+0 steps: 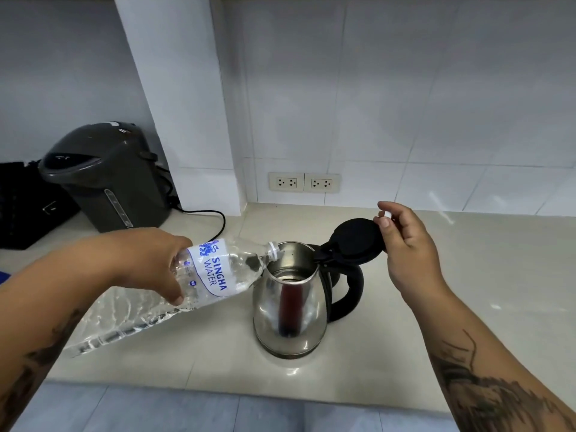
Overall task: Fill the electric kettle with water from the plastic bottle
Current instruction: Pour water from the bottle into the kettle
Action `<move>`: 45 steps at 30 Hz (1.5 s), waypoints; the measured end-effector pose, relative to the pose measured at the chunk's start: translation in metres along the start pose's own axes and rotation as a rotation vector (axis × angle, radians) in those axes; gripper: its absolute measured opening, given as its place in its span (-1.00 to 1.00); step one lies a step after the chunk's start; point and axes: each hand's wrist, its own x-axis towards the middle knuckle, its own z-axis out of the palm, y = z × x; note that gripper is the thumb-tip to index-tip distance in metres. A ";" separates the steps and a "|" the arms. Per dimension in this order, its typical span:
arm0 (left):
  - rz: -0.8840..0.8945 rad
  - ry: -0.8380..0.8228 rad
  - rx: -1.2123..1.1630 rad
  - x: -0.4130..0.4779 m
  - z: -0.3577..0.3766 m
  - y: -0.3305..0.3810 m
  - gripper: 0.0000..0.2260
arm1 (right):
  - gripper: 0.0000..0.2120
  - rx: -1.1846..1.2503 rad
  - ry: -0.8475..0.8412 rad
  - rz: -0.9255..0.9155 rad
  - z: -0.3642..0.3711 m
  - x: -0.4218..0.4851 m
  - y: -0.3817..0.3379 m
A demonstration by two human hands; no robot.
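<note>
So the left hand [156,263] is wrapped around the plastic bottle [174,294], gripping it near the label end, fingers curled under and thumb over the top. The bottle is tipped way over, almost lying flat, with its open mouth right over the rim of the electric kettle [290,310]. The label reads "SINGHA WATER". You can see water sitting along the lower side of the bottle, but I can't really make out a stream going in. The kettle is a shiny steel one with a black handle, standing upright on the pale countertop [467,291], a bit in from the front edge. Its black lid [355,241] is flipped up and open, and the right hand [408,251] is up beside it with the thumb resting on the lid's edge. That same hand is pinching a small white thing, looks like the bottle cap [387,214], between thumb and fingertips. Back left there's a dark hot water dispenser [106,176] with a black cord trailing off it, and 2 wall sockets [304,182] on the tiled wall behind the kettle.
</note>
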 end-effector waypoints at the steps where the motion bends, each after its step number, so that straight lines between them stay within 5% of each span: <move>1: 0.000 -0.005 0.004 0.000 -0.001 0.000 -0.51 | -0.77 0.002 -0.001 -0.001 0.000 0.000 0.000; 45: -0.008 -0.025 0.097 0.001 -0.010 0.000 -0.49 | -0.76 0.033 0.000 -0.021 -0.002 -0.001 0.003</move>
